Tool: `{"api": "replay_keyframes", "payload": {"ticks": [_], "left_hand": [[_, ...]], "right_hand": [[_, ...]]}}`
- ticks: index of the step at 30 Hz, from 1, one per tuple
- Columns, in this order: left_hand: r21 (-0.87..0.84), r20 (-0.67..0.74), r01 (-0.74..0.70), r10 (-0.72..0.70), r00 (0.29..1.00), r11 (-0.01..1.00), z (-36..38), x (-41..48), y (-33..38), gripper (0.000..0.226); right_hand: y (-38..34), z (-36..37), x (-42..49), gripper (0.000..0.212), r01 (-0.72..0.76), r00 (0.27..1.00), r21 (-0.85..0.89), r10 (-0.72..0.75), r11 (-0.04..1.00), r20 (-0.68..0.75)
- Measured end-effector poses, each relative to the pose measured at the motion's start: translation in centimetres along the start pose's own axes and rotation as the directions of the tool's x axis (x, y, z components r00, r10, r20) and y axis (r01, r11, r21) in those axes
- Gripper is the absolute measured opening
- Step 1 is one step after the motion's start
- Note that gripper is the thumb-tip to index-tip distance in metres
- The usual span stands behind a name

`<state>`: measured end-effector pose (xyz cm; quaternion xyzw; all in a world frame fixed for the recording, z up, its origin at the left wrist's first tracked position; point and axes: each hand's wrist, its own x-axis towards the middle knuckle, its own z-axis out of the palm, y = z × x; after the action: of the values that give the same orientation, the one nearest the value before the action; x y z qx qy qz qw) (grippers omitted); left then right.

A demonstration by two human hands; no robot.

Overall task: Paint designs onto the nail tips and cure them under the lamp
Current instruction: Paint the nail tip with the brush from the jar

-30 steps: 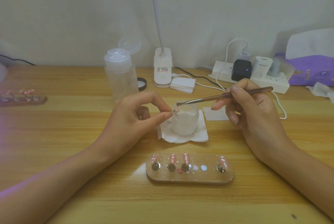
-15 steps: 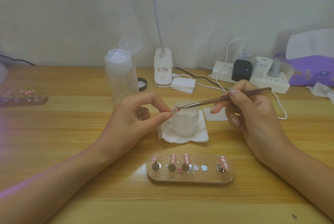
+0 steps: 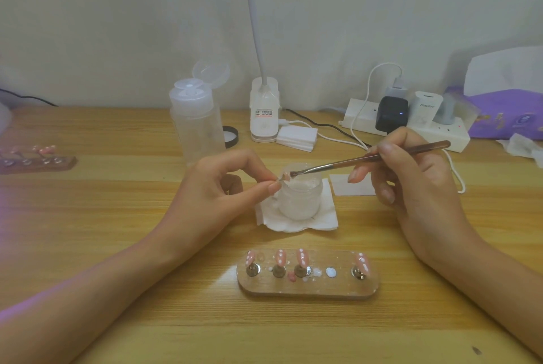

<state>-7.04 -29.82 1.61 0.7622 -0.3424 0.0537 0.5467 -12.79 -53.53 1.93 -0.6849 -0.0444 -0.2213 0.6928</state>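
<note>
My left hand (image 3: 219,187) pinches a small pink nail tip (image 3: 284,178) between thumb and forefinger, just over the near rim of a small frosted jar (image 3: 299,202). My right hand (image 3: 411,184) grips a thin brown brush (image 3: 370,159), whose bristle end touches the held tip. The jar stands on a folded white tissue (image 3: 296,224). In front lies a wooden holder (image 3: 307,283) carrying several pink nail tips with white dots on metal stands. The white lamp base (image 3: 264,117) stands at the back, its neck rising out of view.
A clear flip-top bottle (image 3: 197,123) stands behind my left hand with its cap open. A second nail holder (image 3: 35,159) lies far left. A power strip (image 3: 408,125) with chargers and cables, white pads (image 3: 298,137), a small wipe (image 3: 351,184) and a purple tissue pack (image 3: 505,117) crowd the back right.
The brush tip has come down and left from above the jar onto the nail tip held in my left hand. My left hand has stayed in place.
</note>
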Motion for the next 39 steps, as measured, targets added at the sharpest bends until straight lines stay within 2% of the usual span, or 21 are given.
{"api": "replay_keyframes", "payload": {"ticks": [6, 14, 20, 29, 33, 39], "left_hand": [[-0.018, -0.002, 0.008, -0.008, 1.000, 1.000, 0.0, 0.0, -0.1, 0.012], [-0.016, 0.006, -0.005, 0.006, 1.000, 1.000, 0.0, 0.0, -0.2, 0.012], [0.009, 0.006, -0.008, 0.008, 1.000, 1.000, 0.0, 0.0, -0.1, 0.011], [-0.014, 0.000, 0.023, -0.023, 1.000, 1.000, 0.0, -0.1, -0.1, 0.014], [-0.011, 0.004, 0.027, -0.027, 1.000, 1.000, 0.0, -0.1, -0.1, 0.015], [0.027, 0.009, 0.011, -0.011, 1.000, 1.000, 0.0, -0.1, -0.2, 0.012]], "right_hand": [[-0.2, 0.3, -0.1, 0.023, 0.003, 0.998, 0.008, -0.003, 1.000, 0.055], [-0.1, 0.1, 0.0, 0.021, -0.022, 1.000, -0.052, 0.023, 0.998, 0.021], [-0.7, -0.7, 0.6, 0.019, -0.026, 0.997, 0.004, 0.026, 1.000, -0.070], [-1.4, -0.6, 0.7, 0.030, 0.038, 0.986, 0.125, -0.017, 0.991, -0.166], [-1.0, 0.0, 0.2, 0.028, -0.028, 0.995, 0.172, 0.044, 0.985, -0.093], [-0.3, 0.4, -0.1, 0.021, -0.118, 0.993, 0.116, 0.117, 0.986, 0.022]]}}
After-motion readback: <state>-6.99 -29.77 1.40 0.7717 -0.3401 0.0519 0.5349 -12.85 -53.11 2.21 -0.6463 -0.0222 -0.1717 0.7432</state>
